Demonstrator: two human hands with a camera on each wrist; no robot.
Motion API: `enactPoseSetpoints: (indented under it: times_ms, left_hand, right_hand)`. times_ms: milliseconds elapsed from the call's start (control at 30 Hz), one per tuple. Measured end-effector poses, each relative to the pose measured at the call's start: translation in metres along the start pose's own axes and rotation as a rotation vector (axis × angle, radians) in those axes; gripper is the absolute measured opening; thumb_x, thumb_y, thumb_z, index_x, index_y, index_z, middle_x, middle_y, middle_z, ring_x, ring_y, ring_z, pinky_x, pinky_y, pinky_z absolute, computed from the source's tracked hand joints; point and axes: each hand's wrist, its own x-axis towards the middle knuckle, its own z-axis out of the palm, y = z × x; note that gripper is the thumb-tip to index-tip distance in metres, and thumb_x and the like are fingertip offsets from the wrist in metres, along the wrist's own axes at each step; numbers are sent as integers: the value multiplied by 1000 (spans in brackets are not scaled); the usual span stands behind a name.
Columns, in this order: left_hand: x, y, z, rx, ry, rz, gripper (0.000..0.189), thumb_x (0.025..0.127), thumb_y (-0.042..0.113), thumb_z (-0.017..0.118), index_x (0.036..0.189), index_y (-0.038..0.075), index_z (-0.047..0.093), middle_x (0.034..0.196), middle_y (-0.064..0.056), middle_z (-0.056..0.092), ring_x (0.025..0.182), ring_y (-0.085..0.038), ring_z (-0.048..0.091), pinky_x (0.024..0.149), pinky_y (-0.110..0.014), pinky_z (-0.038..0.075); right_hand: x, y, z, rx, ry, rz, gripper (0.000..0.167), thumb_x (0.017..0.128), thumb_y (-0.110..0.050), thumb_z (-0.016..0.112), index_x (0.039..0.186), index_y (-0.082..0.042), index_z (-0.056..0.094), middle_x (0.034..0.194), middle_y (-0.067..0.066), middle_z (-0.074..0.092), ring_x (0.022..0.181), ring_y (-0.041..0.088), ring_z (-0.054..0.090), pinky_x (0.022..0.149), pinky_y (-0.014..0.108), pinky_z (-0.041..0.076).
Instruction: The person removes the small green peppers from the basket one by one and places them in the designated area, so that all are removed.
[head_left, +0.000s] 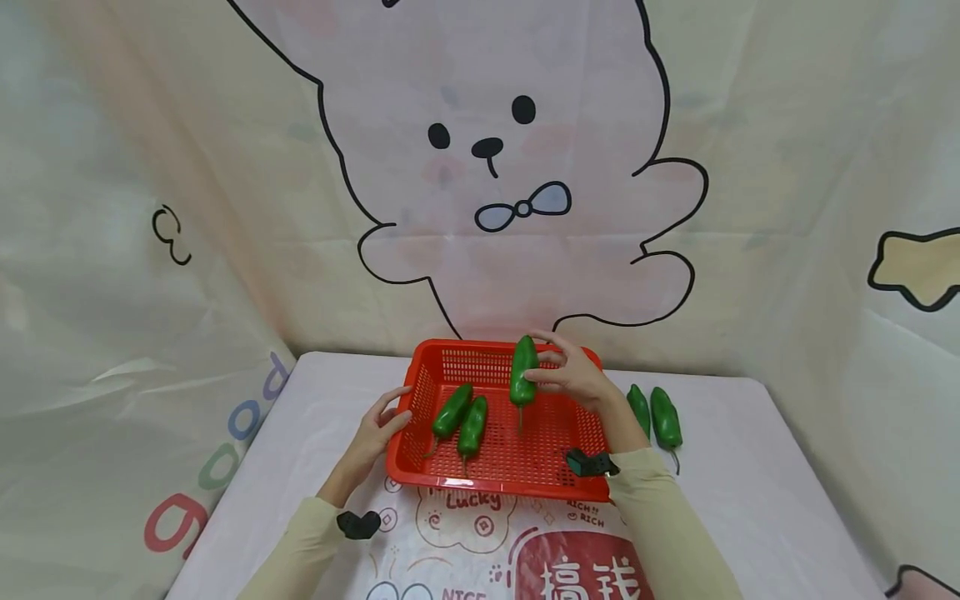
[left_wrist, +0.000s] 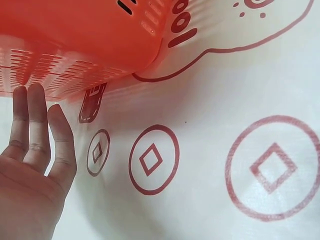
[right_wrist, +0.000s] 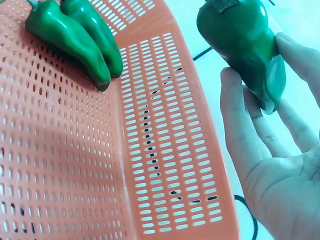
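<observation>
My right hand (head_left: 573, 375) pinches a green chili pepper (head_left: 522, 372) between thumb and fingertips above a red plastic basket (head_left: 498, 492). The stem of this pepper points down toward me in the head view. In the right wrist view, the thumb and fingers hold the glossy pepper (right_wrist: 245, 45) around its narrow end. Two more green peppers (head_left: 452, 411) lie side by side in the left part of the basket. My left hand (head_left: 375, 429) touches the basket's left side, its fingers (left_wrist: 37, 125) extended against the slotted wall in the left wrist view.
Two other green peppers (head_left: 665, 419) lie on the white table covering (head_left: 750, 500) right of the basket, one partly hidden by my right forearm. A printed cloth wall (head_left: 517, 275) with a cartoon bear stands behind the table. Side walls of cloth flank it.
</observation>
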Motion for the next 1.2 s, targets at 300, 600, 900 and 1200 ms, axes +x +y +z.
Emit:
enactPoseSetpoints:
  times_ms: [300,600,900,1200]
  left_hand:
    - [-1,1,1,6,20,5,53,102,23,65,151,23,46,138,-25,51,121,-47,54,88,-52,55]
    - [-2,2,2,17,37,11,53,102,23,65,151,22,46,136,-25,52,119,-45,56,86,-48,57]
    - [0,3,3,40,44,13,52,101,24,66,150,23,48,136,-24,54,119,-44,57,85,-47,58]
    - [0,1,2,36,41,14,52,102,23,65,150,23,47,136,-24,53,119,-44,56,87,-48,56]
  right_hand:
    - [-8,-7,2,-23,-23,-4,77,91,3,74,156,-16,37,126,28,53,101,38,67,84,53,57]
    - [-21,-12,1,-45,10,-6,75,92,3,72,156,-19,38,126,27,54,102,37,67,84,53,57]
    - [-42,-18,-13,-64,14,-20,78,93,1,73,158,-18,35,131,29,48,103,36,66,85,51,57]
    - [-66,-15,-41,-122,78,-58,76,92,0,73,157,-13,36,132,29,50,105,35,67,83,51,58]
